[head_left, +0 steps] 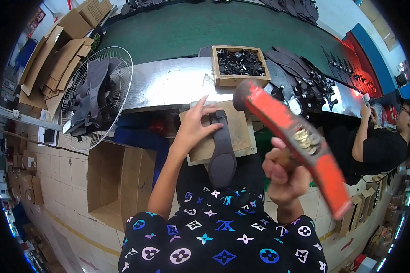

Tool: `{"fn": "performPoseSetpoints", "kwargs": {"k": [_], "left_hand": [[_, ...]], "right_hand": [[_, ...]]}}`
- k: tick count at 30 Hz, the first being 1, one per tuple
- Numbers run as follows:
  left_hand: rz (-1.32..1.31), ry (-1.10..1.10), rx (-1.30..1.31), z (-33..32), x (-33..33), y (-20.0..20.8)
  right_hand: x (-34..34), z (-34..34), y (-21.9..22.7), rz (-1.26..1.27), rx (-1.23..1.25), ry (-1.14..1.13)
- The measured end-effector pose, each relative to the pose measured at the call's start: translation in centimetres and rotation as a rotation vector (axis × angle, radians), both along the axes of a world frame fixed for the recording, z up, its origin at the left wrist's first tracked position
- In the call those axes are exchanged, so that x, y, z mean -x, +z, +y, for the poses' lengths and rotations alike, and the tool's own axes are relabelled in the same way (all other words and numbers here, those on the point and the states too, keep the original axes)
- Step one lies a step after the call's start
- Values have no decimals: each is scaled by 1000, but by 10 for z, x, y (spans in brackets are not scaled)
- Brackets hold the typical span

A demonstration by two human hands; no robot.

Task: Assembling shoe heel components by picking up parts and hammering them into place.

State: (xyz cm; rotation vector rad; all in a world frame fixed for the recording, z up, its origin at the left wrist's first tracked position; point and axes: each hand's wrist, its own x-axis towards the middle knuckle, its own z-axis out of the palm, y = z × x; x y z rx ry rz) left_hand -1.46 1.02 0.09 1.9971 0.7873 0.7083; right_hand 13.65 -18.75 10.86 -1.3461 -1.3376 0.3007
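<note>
My right hand [287, 179] is wrapped around the handle of a hammer [282, 120], raised close to the view on the right. Its long head is worn red paint over dark metal, with a round dark face at the upper left. A dark grey shoe sole [223, 154] lies on a worn board [200, 145], its wide toe end toward me. My left hand [198, 125] grips the sole's narrow far end with thumb and fingers, the index finger raised. Between them sits a small black block [218, 114], which looks like a heel piece.
A wooden box [239, 81] of small black parts stands on the metal bench edge [168, 82] beyond the board. Soles with straps fill a wire basket [95, 98] on the left; more lie right. A green belt [182, 32] runs behind. A person [378, 136] sits at the right.
</note>
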Motion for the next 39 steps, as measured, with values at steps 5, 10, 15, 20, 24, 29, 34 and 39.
{"fn": "performPoseSetpoints", "kwargs": {"k": [5, 10, 15, 20, 24, 29, 34, 39], "left_hand": [[206, 113, -240, 0, 3, -1], [360, 30, -162, -4, 6, 14], [301, 73, -312, -5, 1, -1], [-165, -199, -63, -44, 12, 44], [-226, -357, 379, -103, 24, 92], [-240, -369, 772, -125, 27, 118], [-233, -393, 1131, -133, 25, 113], [-268, -529, 1203, -139, 21, 106]], "right_hand": [[-21, 40, -29, -202, 286, 137], [-18, 10, 20, -590, 72, 36], [-23, 27, -13, -248, 229, 98], [-45, 45, -7, -291, 129, 65], [-61, 63, -43, -792, 214, 130], [-47, 64, -59, -844, 168, 291], [-7, 3, -45, 887, 424, 772], [8, -2, -41, 1037, 298, 743]]}}
